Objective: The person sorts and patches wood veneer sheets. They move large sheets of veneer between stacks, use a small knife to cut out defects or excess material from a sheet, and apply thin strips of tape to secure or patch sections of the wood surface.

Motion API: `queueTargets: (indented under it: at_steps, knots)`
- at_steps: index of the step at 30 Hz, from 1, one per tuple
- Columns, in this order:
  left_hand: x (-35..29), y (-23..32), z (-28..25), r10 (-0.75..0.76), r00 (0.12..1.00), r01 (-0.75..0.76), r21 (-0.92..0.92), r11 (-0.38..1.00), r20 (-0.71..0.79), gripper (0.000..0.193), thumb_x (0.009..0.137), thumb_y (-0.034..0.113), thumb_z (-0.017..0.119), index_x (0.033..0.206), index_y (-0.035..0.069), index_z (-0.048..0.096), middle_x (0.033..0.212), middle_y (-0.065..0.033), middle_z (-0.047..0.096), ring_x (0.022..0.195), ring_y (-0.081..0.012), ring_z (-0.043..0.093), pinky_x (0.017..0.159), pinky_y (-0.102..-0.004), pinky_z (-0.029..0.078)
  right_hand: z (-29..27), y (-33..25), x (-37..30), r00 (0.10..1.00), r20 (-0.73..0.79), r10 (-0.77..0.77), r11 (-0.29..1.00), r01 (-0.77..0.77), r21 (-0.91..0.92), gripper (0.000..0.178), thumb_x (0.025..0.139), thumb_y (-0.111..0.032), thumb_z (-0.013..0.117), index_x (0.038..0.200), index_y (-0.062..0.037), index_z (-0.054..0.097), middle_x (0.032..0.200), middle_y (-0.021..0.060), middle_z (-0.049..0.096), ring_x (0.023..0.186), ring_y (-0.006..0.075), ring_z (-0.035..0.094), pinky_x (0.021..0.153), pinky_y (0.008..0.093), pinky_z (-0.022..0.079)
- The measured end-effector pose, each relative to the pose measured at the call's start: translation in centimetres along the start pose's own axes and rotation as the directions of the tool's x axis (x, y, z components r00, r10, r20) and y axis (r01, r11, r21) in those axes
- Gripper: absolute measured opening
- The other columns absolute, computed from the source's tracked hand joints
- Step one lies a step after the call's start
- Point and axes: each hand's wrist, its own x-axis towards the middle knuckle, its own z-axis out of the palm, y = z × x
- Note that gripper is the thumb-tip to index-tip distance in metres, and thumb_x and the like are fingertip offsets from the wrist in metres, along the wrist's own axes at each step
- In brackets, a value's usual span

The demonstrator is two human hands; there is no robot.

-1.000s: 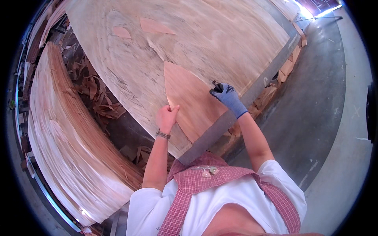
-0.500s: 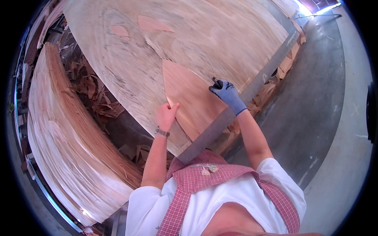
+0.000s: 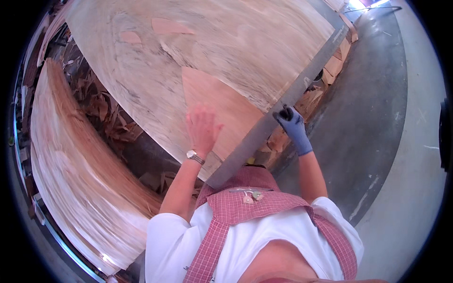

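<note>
A large pale veneer sheet [image 3: 127, 80] with dark grain streaks lies before me, and a pinkish wedge-shaped veneer patch [image 3: 222, 99] rests on its near corner. My left hand [image 3: 204, 129], bare and with a wristwatch [image 3: 195, 156], is spread over the left part of the patch, slightly blurred; whether it presses down I cannot tell. My right hand [image 3: 291, 125], in a blue glove with dark fingers, is curled closed over the grey edge strip [image 3: 255, 144] beside the patch. What it grips is too dark to make out.
Two smaller pinkish patches [image 3: 172, 26] sit farther up the sheet. To the left stands a thick stack of veneer [image 3: 80, 174], with torn scraps [image 3: 106, 106] in the gap between. More scraps [image 3: 332, 66] lie under the right edge, beside a dark grey floor strip [image 3: 363, 113].
My left hand has gone from pinching the patch's left edge to lying spread over it. My right hand has moved right and nearer, off the patch to the grey strip. The view has shifted slightly.
</note>
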Motion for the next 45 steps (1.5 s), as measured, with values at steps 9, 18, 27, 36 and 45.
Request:
queueTargets:
  at_steps: [9, 18, 27, 36, 45]
  knots:
    - [-1.8, 5.8, 0.9, 0.205, 0.948, -0.188, -0.091, 0.978, 0.243, 0.081, 0.081, 0.056, 0.067, 0.151, 0.029, 0.037, 0.159, -0.0102, 0.026, 0.147, -0.0341, 0.023, 0.115, -0.0638, 0.014, -1.8, 10.5, -8.8, 0.963, 0.199, 0.183, 0.907, -0.243, 0.343, 0.026, 0.083, -0.022, 0.076, 0.087, 0.0002, 0.063, 0.077, 0.0059, 0.065, 0.073, 0.0097, 0.056, 0.068, 0.0295, 0.048]
    - [2.4, 8.8, 3.3, 0.246, 0.948, -0.250, -0.004, 0.968, 0.201, 0.080, 0.085, 0.056, 0.061, 0.153, 0.024, 0.035, 0.163, -0.0112, 0.019, 0.150, -0.0345, 0.016, 0.119, -0.0591, 0.010, -5.5, 13.4, -8.8, 0.977, 0.207, -0.049, 0.990, 0.020, 0.142, 0.031, 0.082, -0.029, 0.072, 0.090, -0.0009, 0.062, 0.087, 0.0198, 0.066, 0.081, 0.0331, 0.066, 0.071, 0.0411, 0.050]
    - [14.0, 21.2, 2.0, 0.285, 0.904, -0.303, -0.008, 0.953, -0.319, 0.066, 0.083, 0.035, 0.071, 0.139, 0.007, 0.050, 0.124, -0.0140, 0.062, 0.116, -0.0316, 0.055, 0.101, -0.0463, 0.035, -23.7, 16.9, -9.1, 0.837, -0.472, 0.279, 0.867, -0.008, 0.498, 0.030, 0.091, -0.030, 0.072, 0.089, -0.0007, 0.066, 0.081, 0.0016, 0.067, 0.075, 0.0100, 0.057, 0.068, 0.0307, 0.049]
    - [23.1, 71.9, -23.5, 0.743, 0.378, -0.716, -0.683, -0.143, -0.553, 0.066, 0.089, 0.016, 0.069, 0.146, 0.003, 0.039, 0.108, -0.0166, 0.060, 0.071, -0.0232, 0.062, 0.070, -0.0352, 0.051, -40.9, 10.6, -16.2, 0.359, -0.845, 0.395, 0.766, 0.380, 0.519, 0.029, 0.097, -0.027, 0.065, 0.085, -0.0009, 0.065, 0.077, -0.0012, 0.064, 0.069, 0.0064, 0.054, 0.064, 0.0256, 0.045]
    - [23.4, 87.7, -32.6, 0.799, 0.488, -0.207, -0.936, -0.286, -0.352, 0.027, 0.096, 0.025, 0.061, 0.105, 0.001, 0.069, 0.084, -0.0068, 0.067, 0.070, -0.0131, 0.066, 0.052, -0.0249, 0.049, -48.9, 6.7, -18.8, 0.048, -0.994, 0.101, 0.839, 0.533, 0.111, 0.021, 0.098, -0.017, 0.061, 0.086, -0.0014, 0.065, 0.076, 0.0019, 0.064, 0.073, 0.0078, 0.056, 0.067, 0.0263, 0.046]
